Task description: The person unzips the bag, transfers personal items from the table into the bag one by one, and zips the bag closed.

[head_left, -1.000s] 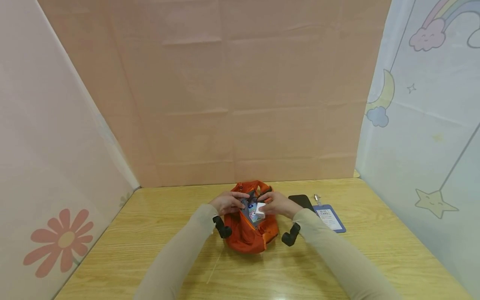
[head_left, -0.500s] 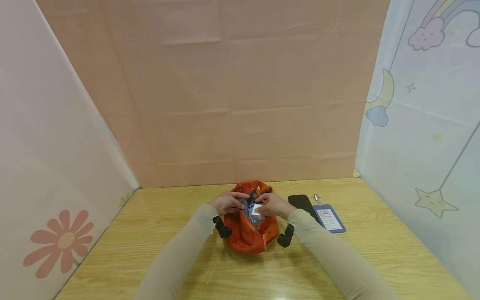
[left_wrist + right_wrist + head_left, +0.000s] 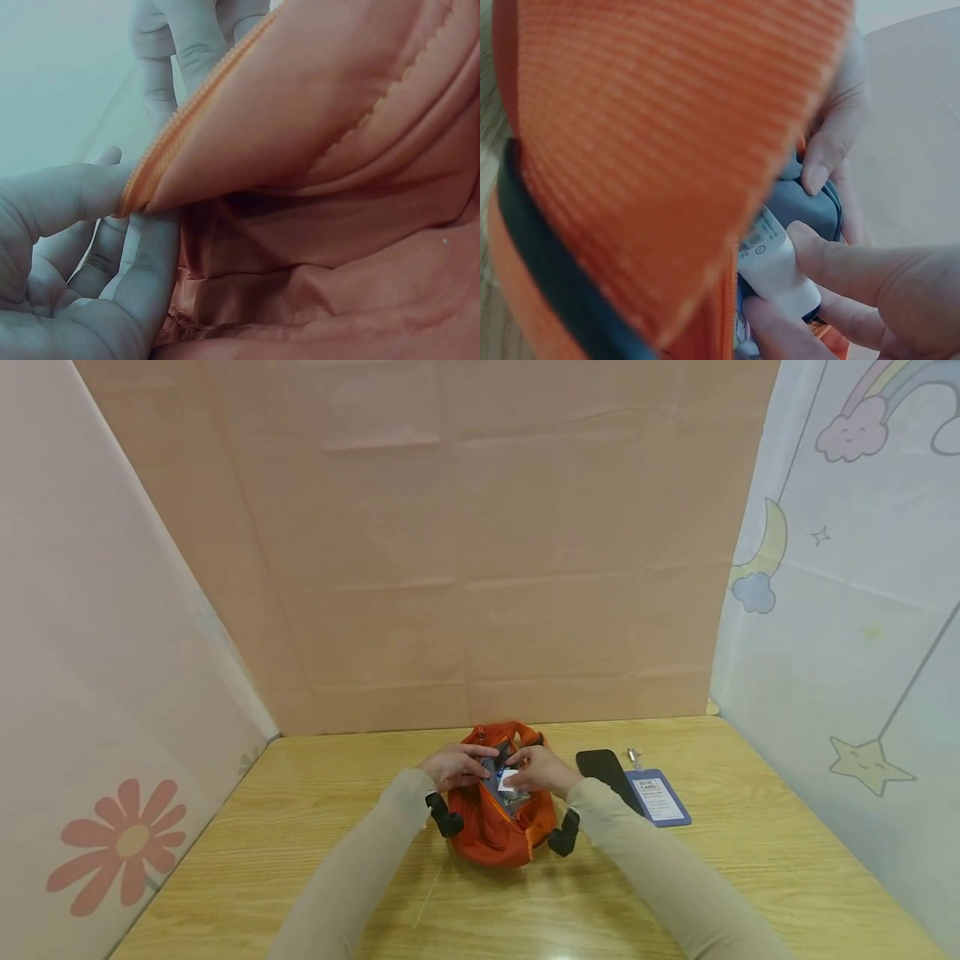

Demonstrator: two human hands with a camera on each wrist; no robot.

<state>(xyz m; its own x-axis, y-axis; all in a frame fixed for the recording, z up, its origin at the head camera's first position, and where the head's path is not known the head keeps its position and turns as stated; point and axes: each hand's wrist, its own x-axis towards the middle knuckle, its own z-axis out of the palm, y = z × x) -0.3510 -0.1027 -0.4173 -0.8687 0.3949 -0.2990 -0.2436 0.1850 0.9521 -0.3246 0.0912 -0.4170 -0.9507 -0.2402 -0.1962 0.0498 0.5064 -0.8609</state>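
Observation:
An orange bag (image 3: pixel 491 839) stands on the table with its zipped mouth spread, showing a grey lining. My left hand (image 3: pixel 452 766) pinches the zipper edge (image 3: pixel 169 154) between thumb and fingers, seen close in the left wrist view. Over the opening, my right hand (image 3: pixel 546 770) holds a small white charger (image 3: pixel 780 274) with printed text on one face. Thumb and fingertips grip its sides, partly down inside the bag. Something with a colourful print lies under it, mostly hidden. In the right wrist view an orange flap of the bag covers much of the scene.
Right of the bag lies a black phone (image 3: pixel 606 775), partly behind the right forearm. Beside it is a blue card holder (image 3: pixel 662 799) with a metal clip (image 3: pixel 634 756). A wooden table (image 3: pixel 247 852) meets a pinkish back wall (image 3: pixel 480 568) and printed side walls.
My right hand has moved slightly left and deeper over the bag's opening, carrying the white charger with it. The left hand keeps its hold on the edge.

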